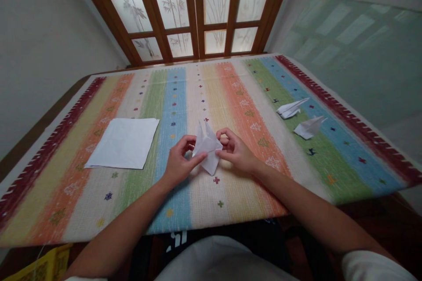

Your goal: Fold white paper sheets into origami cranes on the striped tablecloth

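A partly folded white origami paper [207,140] is held up between my two hands over the middle of the table. Two narrow points stick up at its far end, and a wider flap tapers down toward me. My left hand [183,158] pinches its left edge, thumb lying on the front face. On the opposite edge, my right hand [238,151] grips with thumb and curled fingers. The fingers behind the paper are partly hidden.
A stack of white square sheets [123,142] lies to the left. Two folded paper cranes, one farther [291,108] and one nearer [309,127], rest at the right. A striped cloth [227,206] covers the table. A yellow basket [42,265] stands below the table's near left edge.
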Action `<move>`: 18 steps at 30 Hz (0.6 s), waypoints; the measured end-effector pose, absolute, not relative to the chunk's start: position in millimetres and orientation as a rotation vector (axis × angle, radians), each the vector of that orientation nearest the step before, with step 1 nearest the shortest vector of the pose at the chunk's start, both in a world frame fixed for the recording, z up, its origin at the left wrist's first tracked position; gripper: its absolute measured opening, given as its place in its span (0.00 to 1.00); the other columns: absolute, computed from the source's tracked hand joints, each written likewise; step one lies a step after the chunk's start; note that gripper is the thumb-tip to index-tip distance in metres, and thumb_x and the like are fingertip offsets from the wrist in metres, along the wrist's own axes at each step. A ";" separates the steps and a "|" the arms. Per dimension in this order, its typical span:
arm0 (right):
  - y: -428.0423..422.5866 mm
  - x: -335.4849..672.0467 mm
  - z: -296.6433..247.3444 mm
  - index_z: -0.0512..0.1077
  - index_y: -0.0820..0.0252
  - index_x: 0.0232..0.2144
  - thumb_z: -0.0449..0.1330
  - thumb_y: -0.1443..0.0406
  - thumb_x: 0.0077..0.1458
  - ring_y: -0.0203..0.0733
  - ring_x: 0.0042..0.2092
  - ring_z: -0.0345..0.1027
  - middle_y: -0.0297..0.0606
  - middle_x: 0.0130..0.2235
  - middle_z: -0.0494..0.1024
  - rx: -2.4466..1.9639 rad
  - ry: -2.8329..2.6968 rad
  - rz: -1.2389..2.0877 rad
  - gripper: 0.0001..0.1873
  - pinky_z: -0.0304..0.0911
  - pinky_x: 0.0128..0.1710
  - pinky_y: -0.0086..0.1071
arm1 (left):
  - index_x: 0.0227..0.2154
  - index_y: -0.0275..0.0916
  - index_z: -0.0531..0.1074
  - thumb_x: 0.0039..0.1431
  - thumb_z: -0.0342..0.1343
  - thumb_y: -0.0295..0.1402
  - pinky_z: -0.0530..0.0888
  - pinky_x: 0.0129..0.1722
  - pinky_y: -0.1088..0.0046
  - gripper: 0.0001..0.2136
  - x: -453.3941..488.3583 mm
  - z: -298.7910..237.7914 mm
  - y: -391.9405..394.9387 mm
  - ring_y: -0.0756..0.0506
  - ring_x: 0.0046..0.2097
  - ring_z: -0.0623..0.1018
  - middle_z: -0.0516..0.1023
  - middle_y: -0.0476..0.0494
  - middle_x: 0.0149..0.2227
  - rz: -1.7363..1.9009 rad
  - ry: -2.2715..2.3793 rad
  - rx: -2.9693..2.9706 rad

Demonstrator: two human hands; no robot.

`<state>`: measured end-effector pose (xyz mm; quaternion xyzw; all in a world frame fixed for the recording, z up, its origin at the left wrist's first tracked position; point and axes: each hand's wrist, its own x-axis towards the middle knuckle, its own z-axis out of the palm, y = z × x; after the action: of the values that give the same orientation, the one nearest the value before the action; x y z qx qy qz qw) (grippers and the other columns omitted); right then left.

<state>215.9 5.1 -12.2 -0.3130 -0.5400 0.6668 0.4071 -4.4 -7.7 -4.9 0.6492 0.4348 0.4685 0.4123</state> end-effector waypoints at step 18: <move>10.8 218.1 -16.1 0.60 0.49 0.49 0.71 0.56 0.55 0.39 0.33 0.77 0.31 0.34 0.82 -0.935 -1.247 1.606 0.27 0.66 0.30 0.28 | 0.37 0.42 0.67 0.57 0.67 0.39 0.76 0.30 0.76 0.14 -4.2 -9.3 4.1 0.51 0.31 0.77 0.75 0.52 0.33 1.144 1.126 1.424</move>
<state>218.1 10.8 -16.1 -0.3759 -0.5012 0.6455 0.4368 -4.2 4.1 -9.3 0.5829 0.4609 0.4685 0.4778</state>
